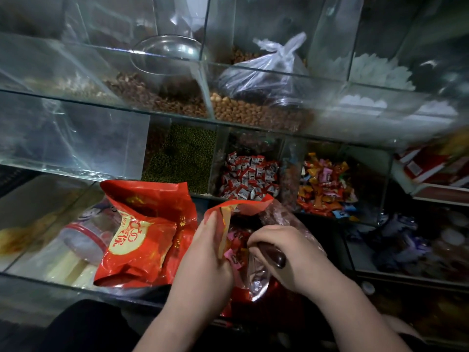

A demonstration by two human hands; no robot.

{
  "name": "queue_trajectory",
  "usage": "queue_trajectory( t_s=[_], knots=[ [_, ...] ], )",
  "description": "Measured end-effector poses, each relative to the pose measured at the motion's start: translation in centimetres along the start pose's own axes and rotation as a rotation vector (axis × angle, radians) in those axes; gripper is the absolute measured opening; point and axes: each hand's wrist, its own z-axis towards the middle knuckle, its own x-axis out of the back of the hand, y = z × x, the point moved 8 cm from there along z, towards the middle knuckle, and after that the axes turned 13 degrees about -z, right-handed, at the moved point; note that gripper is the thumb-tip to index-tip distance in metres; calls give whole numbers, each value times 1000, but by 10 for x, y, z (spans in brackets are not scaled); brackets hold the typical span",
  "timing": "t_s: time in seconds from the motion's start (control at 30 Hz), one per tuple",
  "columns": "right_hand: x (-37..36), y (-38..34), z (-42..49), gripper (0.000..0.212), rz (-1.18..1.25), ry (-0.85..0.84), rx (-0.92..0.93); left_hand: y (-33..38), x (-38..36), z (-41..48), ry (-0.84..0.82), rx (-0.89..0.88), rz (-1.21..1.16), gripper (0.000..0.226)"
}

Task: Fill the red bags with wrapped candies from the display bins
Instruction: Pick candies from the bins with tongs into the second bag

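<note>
- Held red bag (250, 205): at 6 o'clock of the view, mouth open and facing up. Pink and red wrapped candies (232, 251) lie inside.
- Left hand (203, 257): thumb and fingers pinch the bag's left rim and pull the mouth apart.
- Right hand (291, 252): fingers curled round a dark glossy handle (274, 256). A clear plastic body (256, 275) below it dips into the bag mouth; what kind of tool it is cannot be confirmed.
- Second red bag (142, 240): just beside the held bag at its 9 o'clock, slumped on the glass case (30, 280), gold print up. Contents cannot be made out.
- Red-and-white candy bin (250, 176): at 12 o'clock of the held bag, well filled.
- Mixed-colour candy bin (324, 184): at 1 o'clock, a glass divider between it and the former.
- Green bean bin (182, 158): at 11 o'clock.
- Upper tier: metal scoop (167, 54) over brown nuts at 11 o'clock; tied clear bag (269, 69) resting on peanuts (253, 113) at 12 o'clock.
- Clear jar with red band (83, 240): lying on its side at 9 o'clock of the second bag, partly covered by it.
</note>
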Motion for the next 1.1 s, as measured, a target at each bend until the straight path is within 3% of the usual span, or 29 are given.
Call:
queue_trajectory(
  t_s=[0.13, 0.33, 0.53, 0.73, 0.87, 1.1],
  knots=[
    [-9, 7, 15, 9, 73, 19, 0, -7, -5, 1, -34, 16, -4, 89],
    [-17, 21, 12, 12, 361, 51, -219, -12, 2, 3, -10, 35, -41, 92],
    [-22, 43, 3, 12, 540, 82, -615, -12, 4, -1, -18, 80, -51, 93],
    [-20, 23, 8, 34, 451, 156, -624, -7, 4, -1, -10, 65, -62, 96],
    [-49, 28, -1, 16, 1019, 248, -846, -6, 8, -3, 1, 47, -50, 94],
    [-36, 26, -25, 15, 1239, 414, -830, -15, 11, -1, 25, 100, -10, 92]
  ],
)
